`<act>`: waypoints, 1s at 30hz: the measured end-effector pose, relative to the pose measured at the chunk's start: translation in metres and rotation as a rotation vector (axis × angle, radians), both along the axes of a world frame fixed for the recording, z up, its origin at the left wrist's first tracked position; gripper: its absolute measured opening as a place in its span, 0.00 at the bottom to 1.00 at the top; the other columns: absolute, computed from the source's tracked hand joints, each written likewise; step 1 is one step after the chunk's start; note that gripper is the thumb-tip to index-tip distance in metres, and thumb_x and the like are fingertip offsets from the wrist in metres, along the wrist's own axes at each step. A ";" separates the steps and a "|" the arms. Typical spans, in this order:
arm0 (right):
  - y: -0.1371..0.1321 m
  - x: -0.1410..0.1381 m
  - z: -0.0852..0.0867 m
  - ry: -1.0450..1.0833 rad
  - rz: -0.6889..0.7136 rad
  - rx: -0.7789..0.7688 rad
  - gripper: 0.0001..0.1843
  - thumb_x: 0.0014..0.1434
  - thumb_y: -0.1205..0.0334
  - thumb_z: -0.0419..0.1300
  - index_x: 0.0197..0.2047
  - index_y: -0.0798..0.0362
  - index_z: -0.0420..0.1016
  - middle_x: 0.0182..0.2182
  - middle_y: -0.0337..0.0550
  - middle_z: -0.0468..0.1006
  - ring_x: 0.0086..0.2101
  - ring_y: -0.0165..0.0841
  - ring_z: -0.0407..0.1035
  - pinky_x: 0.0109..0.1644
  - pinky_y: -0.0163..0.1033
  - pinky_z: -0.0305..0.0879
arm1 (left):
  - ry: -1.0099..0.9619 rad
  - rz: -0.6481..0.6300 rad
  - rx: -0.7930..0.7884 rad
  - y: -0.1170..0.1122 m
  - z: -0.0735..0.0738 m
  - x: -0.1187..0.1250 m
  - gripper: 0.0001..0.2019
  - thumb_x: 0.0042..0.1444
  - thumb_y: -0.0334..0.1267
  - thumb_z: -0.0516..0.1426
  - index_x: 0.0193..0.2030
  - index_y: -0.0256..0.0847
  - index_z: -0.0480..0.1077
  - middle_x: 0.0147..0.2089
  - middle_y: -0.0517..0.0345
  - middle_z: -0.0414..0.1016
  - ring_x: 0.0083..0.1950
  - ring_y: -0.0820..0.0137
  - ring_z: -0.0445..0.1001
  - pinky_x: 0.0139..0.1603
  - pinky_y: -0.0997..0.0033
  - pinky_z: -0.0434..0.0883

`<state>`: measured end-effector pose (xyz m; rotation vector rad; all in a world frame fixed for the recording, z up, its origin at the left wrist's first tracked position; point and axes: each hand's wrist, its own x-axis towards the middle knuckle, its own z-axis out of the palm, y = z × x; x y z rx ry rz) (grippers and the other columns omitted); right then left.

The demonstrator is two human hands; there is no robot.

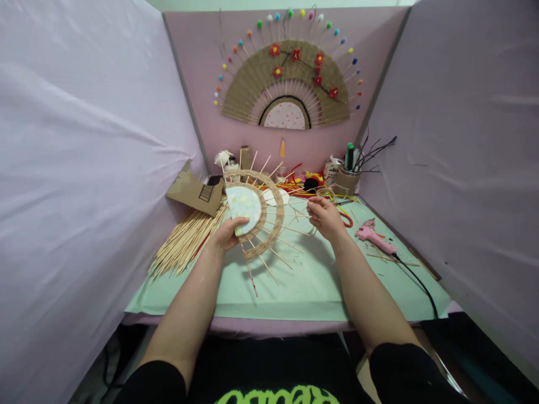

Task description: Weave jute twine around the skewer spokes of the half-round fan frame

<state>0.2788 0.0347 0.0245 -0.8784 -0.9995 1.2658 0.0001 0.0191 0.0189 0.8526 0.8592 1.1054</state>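
Note:
My left hand [229, 233] grips a half-round fan [275, 219] at its pale, patterned centre, with the thumb on top. Thin wooden sticks spread out from that centre like spokes, and two bands of brown twine are woven around them. One lower stick has red marks. To the right, my right hand [323, 217] is closed in a pinch by the tips of the fan's sticks. A thin strand of twine [312, 230] shows just below its fingers; the exact grip is partly hidden.
A pile of sticks [185, 241] and a cardboard piece [197, 191] lie left. A pink glue gun [374, 237] with a black cord rests right, near red-handled scissors [347, 219]. Behind are jars and a pot of twigs [347, 182]. A finished fan [290, 73] hangs on the back wall.

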 end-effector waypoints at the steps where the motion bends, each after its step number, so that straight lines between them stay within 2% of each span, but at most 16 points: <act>1: 0.001 0.003 0.001 0.029 0.016 -0.012 0.16 0.42 0.59 0.68 0.33 0.50 0.67 0.20 0.31 0.67 0.16 0.19 0.50 0.17 0.26 0.41 | 0.011 0.013 -0.001 0.001 0.000 0.000 0.21 0.44 0.29 0.60 0.49 0.31 0.71 0.42 0.47 0.79 0.37 0.66 0.78 0.39 0.71 0.75; 6: 0.004 0.016 0.003 0.128 0.029 -0.007 0.15 0.41 0.60 0.68 0.32 0.50 0.67 0.21 0.31 0.68 0.15 0.18 0.47 0.15 0.26 0.39 | 0.054 0.050 -0.026 0.002 0.002 -0.001 0.23 0.42 0.29 0.60 0.49 0.32 0.70 0.40 0.49 0.79 0.38 0.66 0.78 0.39 0.71 0.74; 10: 0.005 0.019 0.002 0.183 0.034 0.026 0.15 0.41 0.61 0.69 0.31 0.51 0.69 0.25 0.34 0.73 0.15 0.17 0.48 0.15 0.25 0.43 | 0.082 -0.012 -0.059 -0.002 0.003 -0.001 0.21 0.41 0.28 0.60 0.47 0.32 0.71 0.39 0.49 0.79 0.36 0.66 0.78 0.38 0.71 0.74; 14: 0.005 0.019 0.001 0.192 0.062 -0.010 0.14 0.41 0.62 0.69 0.30 0.51 0.69 0.27 0.34 0.74 0.16 0.17 0.50 0.15 0.24 0.47 | 0.069 -0.053 -0.048 -0.004 0.004 -0.002 0.21 0.42 0.28 0.59 0.47 0.30 0.71 0.39 0.48 0.79 0.35 0.66 0.78 0.38 0.71 0.74; 19: 0.005 0.018 0.001 0.217 0.107 -0.061 0.12 0.42 0.64 0.69 0.30 0.52 0.70 0.28 0.34 0.75 0.18 0.16 0.59 0.16 0.21 0.56 | 0.048 -0.104 -0.040 -0.005 0.003 -0.005 0.21 0.41 0.28 0.59 0.46 0.30 0.72 0.38 0.48 0.79 0.34 0.67 0.77 0.35 0.72 0.73; 23: 0.005 0.013 -0.001 0.211 0.123 -0.114 0.09 0.45 0.67 0.68 0.30 0.53 0.71 0.28 0.36 0.76 0.23 0.20 0.68 0.24 0.21 0.67 | 0.108 -0.187 -0.048 -0.005 -0.003 -0.006 0.20 0.40 0.29 0.61 0.45 0.30 0.72 0.38 0.47 0.79 0.32 0.67 0.77 0.34 0.73 0.72; 30: 0.006 0.001 -0.004 0.204 0.151 -0.172 0.09 0.46 0.70 0.67 0.30 0.53 0.71 0.27 0.38 0.77 0.27 0.22 0.72 0.28 0.20 0.70 | 0.157 -0.343 -0.083 -0.008 -0.009 0.002 0.21 0.37 0.29 0.63 0.43 0.29 0.73 0.39 0.43 0.79 0.35 0.64 0.77 0.35 0.71 0.72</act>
